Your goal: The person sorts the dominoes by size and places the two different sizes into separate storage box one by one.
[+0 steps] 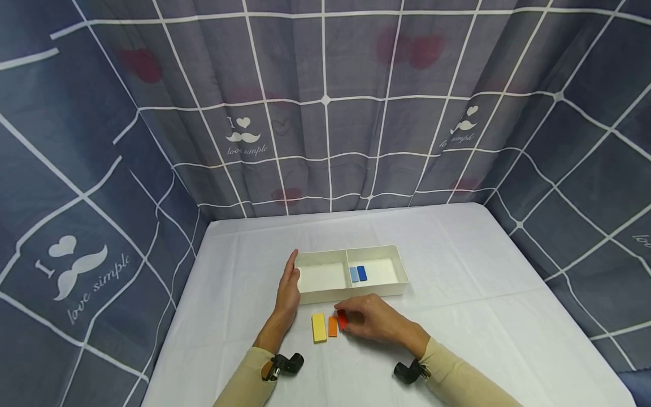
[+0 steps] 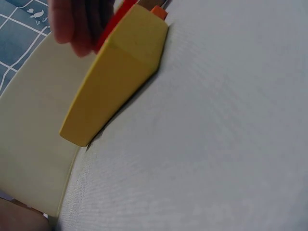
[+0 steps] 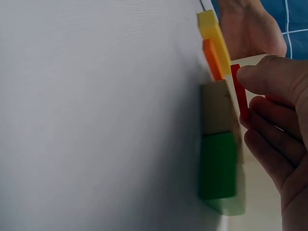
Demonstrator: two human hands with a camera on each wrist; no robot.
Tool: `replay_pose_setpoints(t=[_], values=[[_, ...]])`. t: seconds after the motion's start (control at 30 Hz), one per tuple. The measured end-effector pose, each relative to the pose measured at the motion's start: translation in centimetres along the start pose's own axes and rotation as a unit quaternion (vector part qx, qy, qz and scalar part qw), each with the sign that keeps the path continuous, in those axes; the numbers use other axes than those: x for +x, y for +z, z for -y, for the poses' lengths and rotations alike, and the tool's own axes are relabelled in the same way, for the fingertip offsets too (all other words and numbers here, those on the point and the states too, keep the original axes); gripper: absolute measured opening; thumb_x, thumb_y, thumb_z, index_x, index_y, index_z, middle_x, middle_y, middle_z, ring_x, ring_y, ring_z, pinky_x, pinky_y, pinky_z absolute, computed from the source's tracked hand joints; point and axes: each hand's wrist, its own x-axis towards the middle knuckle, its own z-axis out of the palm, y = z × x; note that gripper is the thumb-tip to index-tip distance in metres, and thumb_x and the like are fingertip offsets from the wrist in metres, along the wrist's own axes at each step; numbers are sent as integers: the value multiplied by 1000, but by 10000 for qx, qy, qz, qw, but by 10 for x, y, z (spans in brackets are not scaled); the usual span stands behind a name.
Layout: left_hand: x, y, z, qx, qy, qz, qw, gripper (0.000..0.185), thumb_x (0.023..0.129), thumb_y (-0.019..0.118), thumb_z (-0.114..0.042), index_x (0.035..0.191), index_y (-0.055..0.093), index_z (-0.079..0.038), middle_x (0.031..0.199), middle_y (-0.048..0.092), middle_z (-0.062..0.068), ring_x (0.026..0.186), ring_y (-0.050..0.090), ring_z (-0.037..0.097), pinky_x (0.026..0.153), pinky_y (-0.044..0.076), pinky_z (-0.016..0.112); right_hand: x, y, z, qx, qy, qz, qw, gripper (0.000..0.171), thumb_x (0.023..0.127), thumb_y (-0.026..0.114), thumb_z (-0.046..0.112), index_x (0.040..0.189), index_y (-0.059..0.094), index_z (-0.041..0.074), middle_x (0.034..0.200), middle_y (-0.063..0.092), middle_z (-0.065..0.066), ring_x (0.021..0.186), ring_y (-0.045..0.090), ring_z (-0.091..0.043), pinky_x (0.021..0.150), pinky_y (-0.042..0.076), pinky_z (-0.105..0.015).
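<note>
The right hand (image 1: 373,323) is down on the tabletop (image 1: 458,339), fingers curled round the red block (image 1: 342,320), pinching it between thumb and fingertips. That red block sits at the left edge of the hand, poking out from under the fingers, just in front of the white tray (image 1: 402,270). The right wrist view shows the thumb (image 3: 269,77) pressed on one side of it and the fingers on the other.

Right beside the red block lies the orange block (image 1: 333,326), touching or very nearly so, and next along is the longer yellow block (image 1: 319,328). In the wrist view a tan block (image 3: 217,108) and a green block (image 3: 217,166) lie end to end under the hand, hidden from the head camera.

The left hand (image 1: 289,288) is flat and upright, fingers straight and together, its palm side against the tray's left end wall. It grips nothing.

Inside the tray's right compartment, two blue blocks (image 1: 358,274) lie side by side against the divider, one paler than the other.
</note>
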Motion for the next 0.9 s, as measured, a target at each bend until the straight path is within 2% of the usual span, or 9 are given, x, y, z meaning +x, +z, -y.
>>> replay_pose_setpoints(t=[0.23,0.47,0.63,0.9], values=[[2,0,0,-62,99,-41,9999,56,120,27,-24,176,25,-26,185,17,9,171,8,39,137,6,65,1,-15,3,-52,-272,-102,9996,43,92,89,13,132,77,4,125,81,-1,111,76,-11,100,64,-33],[2,1,0,-14,118,-65,9999,56,121,28,-26,176,25,-28,185,17,8,171,9,39,137,7,66,3,-38,8,106,-126,23,9999,44,94,87,12,136,76,6,125,80,0,104,77,-20,97,65,-37],[2,2,0,-40,121,-75,9999,56,120,28,-23,176,25,-27,185,15,6,172,8,38,138,6,64,2,-55,7,-124,-233,-136,9996,45,93,88,12,136,76,8,129,81,1,114,78,-15,100,65,-35],[0,2,-2,2,110,-38,9999,57,120,28,-22,177,23,-25,185,15,7,172,8,37,138,6,63,3,-81,3,-244,-123,-272,9993,47,92,88,8,137,76,9,129,80,0,115,79,-19,99,66,-38]])
